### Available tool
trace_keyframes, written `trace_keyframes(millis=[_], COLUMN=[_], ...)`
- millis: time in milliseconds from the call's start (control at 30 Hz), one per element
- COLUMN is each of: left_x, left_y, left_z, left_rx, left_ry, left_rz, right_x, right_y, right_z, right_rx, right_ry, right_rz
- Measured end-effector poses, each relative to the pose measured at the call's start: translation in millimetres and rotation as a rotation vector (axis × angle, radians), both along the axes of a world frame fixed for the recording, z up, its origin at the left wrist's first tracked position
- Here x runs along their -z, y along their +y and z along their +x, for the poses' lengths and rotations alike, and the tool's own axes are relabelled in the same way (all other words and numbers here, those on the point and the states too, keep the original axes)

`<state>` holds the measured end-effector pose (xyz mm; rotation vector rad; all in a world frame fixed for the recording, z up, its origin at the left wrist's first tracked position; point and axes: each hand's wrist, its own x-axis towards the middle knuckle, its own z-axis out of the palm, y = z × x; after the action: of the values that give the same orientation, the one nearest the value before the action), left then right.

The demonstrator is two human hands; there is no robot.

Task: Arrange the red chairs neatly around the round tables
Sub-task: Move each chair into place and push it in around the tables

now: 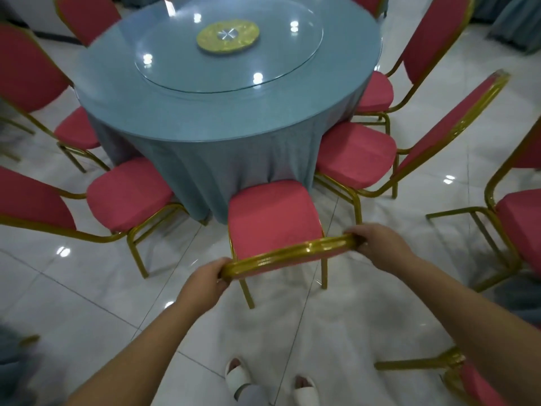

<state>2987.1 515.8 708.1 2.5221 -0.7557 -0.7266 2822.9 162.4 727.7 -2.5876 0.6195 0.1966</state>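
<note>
A red chair point(272, 218) with a gold frame stands in front of me, its seat front touching the blue cloth of the round table point(187, 112). My left hand point(205, 281) grips the left end of the chair's gold top rail. My right hand point(377, 244) grips the right end of the same rail. Several other red chairs ring the table, among them one at the left point(128, 191) and one at the right point(357, 155).
A glass turntable point(175, 57) with a yellow centre disc point(228, 36) lies on the table. More red chairs stand apart at the right edge point(521, 227) and lower right point(474, 385). The floor is glossy white tile point(87, 288). My feet in white slippers point(238, 376) are below.
</note>
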Motion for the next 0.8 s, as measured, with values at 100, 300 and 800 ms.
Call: trace_keyframes(millis=[100, 300, 800], left_x=[-13, -34, -22], left_y=[-38, -62, -40], left_z=[15, 26, 73], left_rx=[-0.129, -0.026, 0.040], left_ry=[-0.049, -0.145, -0.069], left_rz=[0.031, 0.039, -0.035], right_x=[-2, -4, -34], right_y=[-6, 50, 79], right_z=[49, 90, 117], right_rx=[0.071, -0.034, 0.088], right_ry=[-0.012, 0.028, 0.126], right_rz=[-0.085, -0.104, -0.191])
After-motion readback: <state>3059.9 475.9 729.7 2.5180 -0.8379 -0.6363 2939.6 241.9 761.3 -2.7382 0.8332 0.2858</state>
